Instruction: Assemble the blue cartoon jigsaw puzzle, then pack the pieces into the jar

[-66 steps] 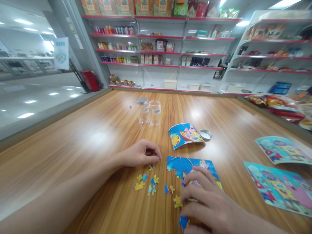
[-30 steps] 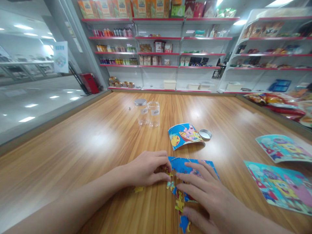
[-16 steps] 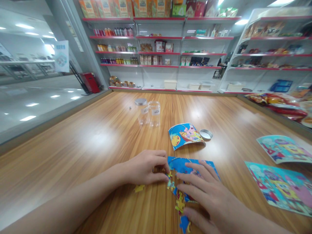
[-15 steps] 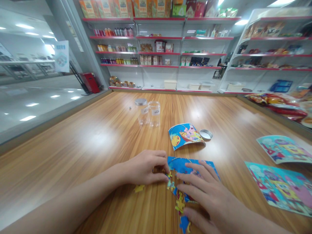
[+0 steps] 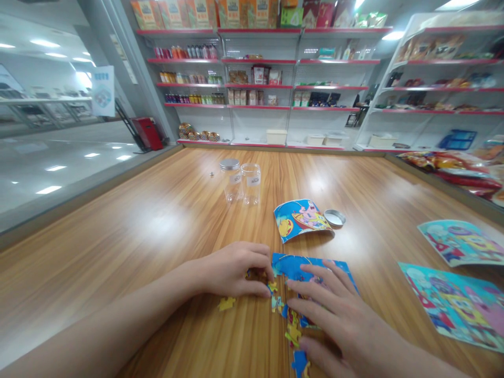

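The left hand (image 5: 240,270) is curling, thumb and fingertips drawn narrow beside small puzzle pieces (image 5: 277,303); whether it is gripping one, I cannot tell. The right hand (image 5: 342,310) is lying nearer, fingers spread wide over the partly built puzzle (image 5: 293,265), which is sitting just right of the left fingertips, its long axis hidden. The pieces are trailing down its left side toward the body. Compared with moments earlier, the left hand is staying closer to the puzzle, and fewer pieces are lying apart; a yellow piece (image 5: 227,303) is resting just bodyward of the left hand. Beyond both hands, a curved picture sheet (image 5: 301,216) is lying on the surface (image 5: 189,220).
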`<state>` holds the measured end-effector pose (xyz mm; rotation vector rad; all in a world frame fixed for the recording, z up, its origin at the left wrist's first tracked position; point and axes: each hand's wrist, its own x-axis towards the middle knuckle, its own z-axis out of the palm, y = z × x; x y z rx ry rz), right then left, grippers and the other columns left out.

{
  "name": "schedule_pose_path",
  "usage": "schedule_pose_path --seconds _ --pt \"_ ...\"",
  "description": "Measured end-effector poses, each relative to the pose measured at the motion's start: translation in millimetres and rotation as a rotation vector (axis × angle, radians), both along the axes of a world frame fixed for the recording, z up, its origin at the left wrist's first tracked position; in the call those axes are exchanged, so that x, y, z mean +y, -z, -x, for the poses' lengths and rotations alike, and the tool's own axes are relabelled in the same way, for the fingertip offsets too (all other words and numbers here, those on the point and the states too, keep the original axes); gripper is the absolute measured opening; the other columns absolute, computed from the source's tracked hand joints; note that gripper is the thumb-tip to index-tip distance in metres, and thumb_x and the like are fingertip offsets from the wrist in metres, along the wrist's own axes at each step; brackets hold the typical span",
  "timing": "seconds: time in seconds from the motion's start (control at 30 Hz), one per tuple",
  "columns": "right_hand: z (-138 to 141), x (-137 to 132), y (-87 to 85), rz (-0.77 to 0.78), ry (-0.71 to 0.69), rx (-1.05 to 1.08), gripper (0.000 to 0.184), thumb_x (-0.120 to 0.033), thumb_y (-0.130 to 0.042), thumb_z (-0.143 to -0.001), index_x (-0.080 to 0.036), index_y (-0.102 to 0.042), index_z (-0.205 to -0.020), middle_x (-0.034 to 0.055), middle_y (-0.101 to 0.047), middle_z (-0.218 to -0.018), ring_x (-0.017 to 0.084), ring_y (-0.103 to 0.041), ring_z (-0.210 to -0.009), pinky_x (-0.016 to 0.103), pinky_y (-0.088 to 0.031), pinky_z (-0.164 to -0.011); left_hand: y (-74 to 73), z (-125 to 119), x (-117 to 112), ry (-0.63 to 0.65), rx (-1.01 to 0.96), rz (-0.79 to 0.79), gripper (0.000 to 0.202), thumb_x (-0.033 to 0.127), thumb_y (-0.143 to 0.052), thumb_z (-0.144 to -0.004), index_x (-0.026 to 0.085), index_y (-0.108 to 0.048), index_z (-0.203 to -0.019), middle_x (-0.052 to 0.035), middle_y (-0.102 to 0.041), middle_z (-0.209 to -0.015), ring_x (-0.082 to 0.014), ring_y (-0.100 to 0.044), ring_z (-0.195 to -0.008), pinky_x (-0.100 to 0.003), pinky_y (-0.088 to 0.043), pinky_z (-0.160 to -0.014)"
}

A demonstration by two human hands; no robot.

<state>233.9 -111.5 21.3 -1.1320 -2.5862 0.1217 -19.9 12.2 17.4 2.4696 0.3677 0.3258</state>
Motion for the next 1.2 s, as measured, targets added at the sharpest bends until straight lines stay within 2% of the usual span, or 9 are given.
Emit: schedule_pose_path --seconds 0.23,0.53,0.67,0.77,0.83,0.93,1.0,1.13,1.2 --pt "-1 -1 -1.8 0.026 0.002 0.002 0.028 -0.028 -0.062 -0.092 -0.023 -0.068 -0.119 0.0044 -0.066 -0.133 0.035 -0.053 -0.128 0.059 -0.04 -0.108 0.0 0 -1 -0.028 0.023 0.069 0.022 0.033 -0.075 -0.088 0.015 -0.068 -0.099 -0.0049 -0.065 -0.094 -0.0142 -0.063 -0.082 -0.022 -0.05 -0.073" --pt "-1 -3 0.3 0.049 0.02 0.048 0.028 -0.035 -0.062 -0.094 -0.026 -0.068 -0.12 0.0023 -0.066 -0.134 0.033 -0.053 -0.129 0.057 -0.04 -0.109 5.8 -2 -3 -0.081 -0.021 0.038 0.025 0.038 -0.072 -0.09 0.016 -0.066 -0.098 -0.0039 -0.064 -0.092 -0.0136 -0.062 -0.08 -0.022 -0.049 -0.071" --pt "-1 -2 -1.0 0.066 0.021 0.045 0.028 -0.036 -0.062 -0.094 -0.026 -0.069 -0.119 0.0021 -0.066 -0.134 0.033 -0.052 -0.129 0.057 -0.04 -0.11 3.7 -1 -3 -0.03 -0.02 0.049 0.025 0.039 -0.074 -0.088 0.016 -0.069 -0.096 -0.0053 -0.065 -0.094 -0.0149 -0.062 -0.082 -0.025 -0.049 -0.073" --pt "-1 -1 -1.5 0.07 0.023 0.045 0.028 -0.037 -0.063 -0.094 -0.026 -0.07 -0.119 0.002 -0.066 -0.134 0.033 -0.053 -0.128 0.057 -0.041 -0.109 -2.1 1 0 0.01 -0.05 0.163 0.023 0.038 -0.074 -0.088 0.015 -0.071 -0.091 -0.0064 -0.065 -0.093 -0.0149 -0.061 -0.081 -0.026 -0.049 -0.074" --pt "-1 -2 -1.1 0.061 0.027 0.048 0.028 -0.036 -0.062 -0.094 -0.027 -0.069 -0.119 0.0014 -0.066 -0.134 0.033 -0.053 -0.128 0.057 -0.042 -0.109 -4.7 3 4 -0.051 -0.105 0.286 0.024 0.037 -0.072 -0.09 0.013 -0.07 -0.086 -0.0059 -0.064 -0.089 -0.0137 -0.059 -0.078 -0.025 -0.047 -0.07" --pt "0 -2 0.0 0.022 0.024 0.045 0.028 -0.033 -0.062 -0.093 -0.028 -0.069 -0.12 0.0019 -0.066 -0.134 0.034 -0.053 -0.13 0.058 -0.042 -0.108 -3.6 6 13 -0.286 -0.177 0.454 0.029 0.04 -0.069 -0.09 0.012 -0.067 -0.082 -0.0031 -0.06 -0.082 -0.0119 -0.054 -0.073 -0.023 -0.043 -0.065" --pt "0 -2 0.4 -0.007 0.01 0.02 0.029 -0.028 -0.063 -0.091 -0.026 -0.069 -0.12 0.0043 -0.066 -0.134 0.035 -0.053 -0.129 0.059 -0.041 -0.108 -0.2 10 20 -0.393 -0.182 0.513 0.032 0.043 -0.068 -0.091 0.012 -0.065 -0.083 -0.0003 -0.056 -0.075 -0.0101 -0.05 -0.068 -0.021 -0.04 -0.06" --pt "-1 -3 -0.2 -0.059 -0.017 -0.019 0.033 -0.02 -0.065 -0.085 -0.023 -0.069 -0.118 0.0082 -0.064 -0.135 0.037 -0.053 -0.129 0.061 -0.042 -0.107 6.3 18 28 -0.447 -0.159 0.572 0.038 0.05 -0.062 -0.094 0.012 -0.063 -0.089 0.0032 -0.046 -0.067 -0.0061 -0.036 -0.053 -0.019 -0.023 -0.045" --pt "-1 -3 -1.3 -0.085 -0.022 -0.03 0.036 -0.02 -0.065 -0.085 -0.024 -0.069 -0.12 0.0078 -0.062 -0.138 0.038 -0.051 -0.131 0.062 -0.043 -0.107 7.0 19 30 -0.444 -0.161 0.586 0.038 0.05 -0.064 -0.092 0.012 -0.063 -0.09 0.0029 -0.047 -0.068 -0.0057 -0.035 -0.052 -0.019 -0.022 -0.044"
